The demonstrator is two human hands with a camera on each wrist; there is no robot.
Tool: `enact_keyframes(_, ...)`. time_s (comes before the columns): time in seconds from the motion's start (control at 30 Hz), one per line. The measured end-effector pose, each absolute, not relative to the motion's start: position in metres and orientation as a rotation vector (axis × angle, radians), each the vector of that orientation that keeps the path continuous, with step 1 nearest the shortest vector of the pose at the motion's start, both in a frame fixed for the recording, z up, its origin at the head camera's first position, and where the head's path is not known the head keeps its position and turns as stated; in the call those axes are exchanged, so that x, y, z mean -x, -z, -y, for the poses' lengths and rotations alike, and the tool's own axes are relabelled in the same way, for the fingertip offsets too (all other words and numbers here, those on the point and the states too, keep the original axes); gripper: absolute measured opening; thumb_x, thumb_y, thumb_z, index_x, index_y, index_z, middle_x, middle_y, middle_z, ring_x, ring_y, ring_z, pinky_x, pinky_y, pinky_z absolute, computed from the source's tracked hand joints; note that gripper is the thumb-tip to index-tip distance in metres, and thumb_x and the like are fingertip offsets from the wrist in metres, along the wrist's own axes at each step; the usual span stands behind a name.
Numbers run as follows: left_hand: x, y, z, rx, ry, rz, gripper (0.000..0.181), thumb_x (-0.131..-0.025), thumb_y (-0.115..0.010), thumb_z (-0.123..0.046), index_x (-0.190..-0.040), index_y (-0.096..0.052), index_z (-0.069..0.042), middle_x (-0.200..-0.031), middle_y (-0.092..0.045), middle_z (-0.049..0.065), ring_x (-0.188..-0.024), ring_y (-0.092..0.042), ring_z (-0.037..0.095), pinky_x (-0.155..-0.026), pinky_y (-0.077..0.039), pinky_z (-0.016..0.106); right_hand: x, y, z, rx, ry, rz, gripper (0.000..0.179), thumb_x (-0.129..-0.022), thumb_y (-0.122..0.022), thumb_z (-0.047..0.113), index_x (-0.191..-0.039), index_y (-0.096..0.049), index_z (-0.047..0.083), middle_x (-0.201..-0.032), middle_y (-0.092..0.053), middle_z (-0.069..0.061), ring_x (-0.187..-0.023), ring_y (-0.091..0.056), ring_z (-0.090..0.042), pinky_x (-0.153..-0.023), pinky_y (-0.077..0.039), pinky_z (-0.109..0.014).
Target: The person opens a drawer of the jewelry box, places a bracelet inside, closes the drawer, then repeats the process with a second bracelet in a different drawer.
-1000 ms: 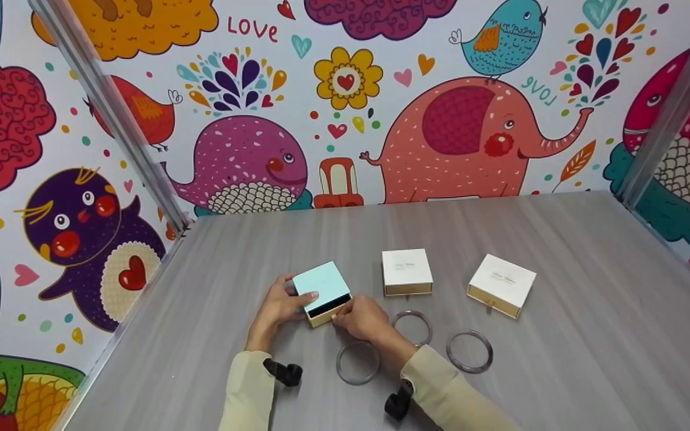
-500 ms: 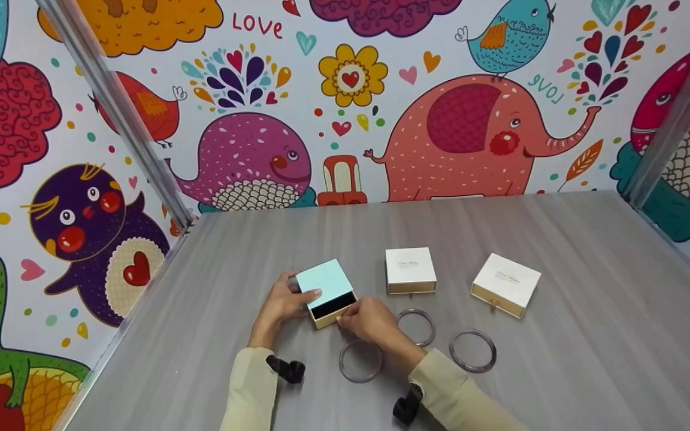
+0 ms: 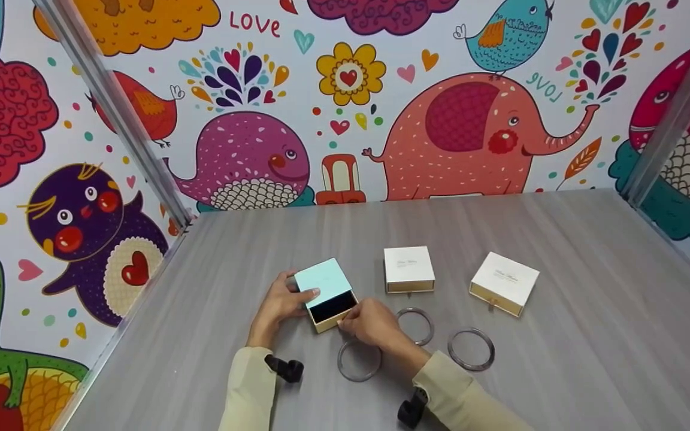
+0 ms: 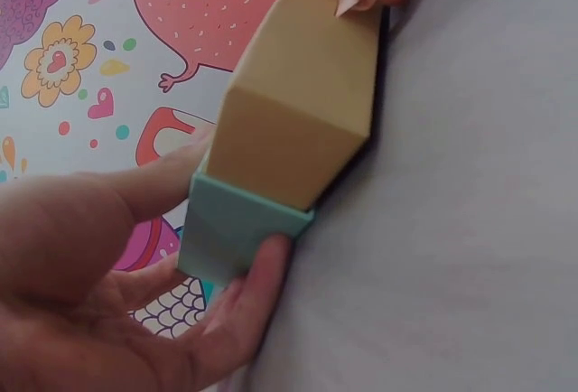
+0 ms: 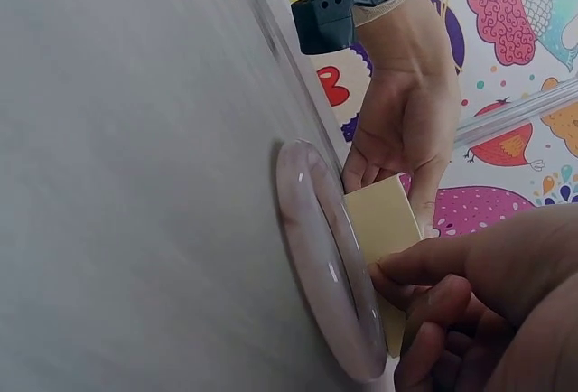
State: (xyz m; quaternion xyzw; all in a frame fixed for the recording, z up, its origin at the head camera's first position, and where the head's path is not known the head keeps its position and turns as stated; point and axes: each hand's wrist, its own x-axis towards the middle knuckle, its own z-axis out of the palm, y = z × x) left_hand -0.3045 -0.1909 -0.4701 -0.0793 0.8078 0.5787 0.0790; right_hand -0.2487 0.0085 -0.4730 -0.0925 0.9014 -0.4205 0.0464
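Observation:
My left hand (image 3: pixel 279 305) grips the mint-green sleeve (image 3: pixel 323 280) of a small drawer box at its left side, thumb on top. The cream drawer (image 4: pixel 298 76) stands partly out of the sleeve toward me, its black inside showing in the head view. My right hand (image 3: pixel 372 323) pinches the drawer's front at the right corner; what lies between the fingertips is hidden. Just below the box, a translucent bangle (image 3: pixel 359 381) lies on the table; in the right wrist view this bangle (image 5: pixel 298 211) looks greyish pink and sits close to the drawer.
Two white-topped boxes with gold sides, the nearer box (image 3: pixel 409 263) and the farther box (image 3: pixel 504 278), stand shut to the right. A second bangle (image 3: pixel 433 326) lies beyond my right wrist, and a darker bangle (image 3: pixel 491 353) farther right. A patterned wall (image 3: pixel 345 137) bounds the table's back.
The drawer has slid farther out of the mint sleeve toward me, so more of its black inside shows. My right hand has moved slightly nearer with it; my left hand keeps its grip.

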Motion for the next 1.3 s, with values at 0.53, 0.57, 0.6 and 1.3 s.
enact_keyframes(0.53,0.307,0.471,0.19,0.213,-1.776,-2.408,0.072,-0.087,-0.075,-0.005,-0.147,-0.036,0.002,-0.129,-0.054,0.035,-0.091,-0.065,0.025,-0.079,-0.06,0.049,0.243,0.471,-0.013,0.31,1.259,-2.758,0.01,-0.084,-0.078,0.016,-0.078,-0.08,0.008,-0.074,-0.073,-0.001,-0.066,-0.052,-0.01,-0.056,-0.041,-0.024)
enact_keyframes(0.57,0.307,0.472,0.19,0.211,-1.781,-2.405,0.071,-0.088,-0.075,-0.004,-0.147,-0.036,0.003,-0.128,-0.054,0.035,-0.091,-0.065,0.025,-0.079,-0.06,0.05,0.242,0.471,-0.014,0.311,1.261,-2.754,0.01,-0.084,-0.078,0.016,-0.078,-0.08,0.008,-0.073,-0.072,-0.001,-0.064,-0.052,-0.01,-0.054,-0.041,-0.023)
enact_keyframes(0.6,0.307,0.472,0.191,0.205,-1.783,-2.403,0.071,-0.088,-0.075,-0.004,-0.147,-0.036,0.003,-0.128,-0.054,0.035,-0.09,-0.065,0.025,-0.079,-0.06,0.051,0.242,0.471,-0.014,0.311,1.265,-2.75,0.011,-0.084,-0.078,0.016,-0.078,-0.08,0.008,-0.072,-0.072,-0.001,-0.062,-0.052,-0.009,-0.053,-0.04,-0.023)
enact_keyframes(1.3,0.306,0.47,0.191,0.208,-1.815,-2.368,0.071,-0.087,-0.075,-0.003,-0.146,-0.036,0.003,-0.129,-0.053,0.035,-0.087,-0.066,0.023,-0.075,-0.06,0.045,0.237,0.472,-0.018,0.38,1.293,-2.749,0.007,-0.081,-0.079,0.011,-0.078,-0.081,0.006,-0.072,-0.074,-0.002,-0.065,-0.049,-0.009,-0.056,-0.04,-0.022)
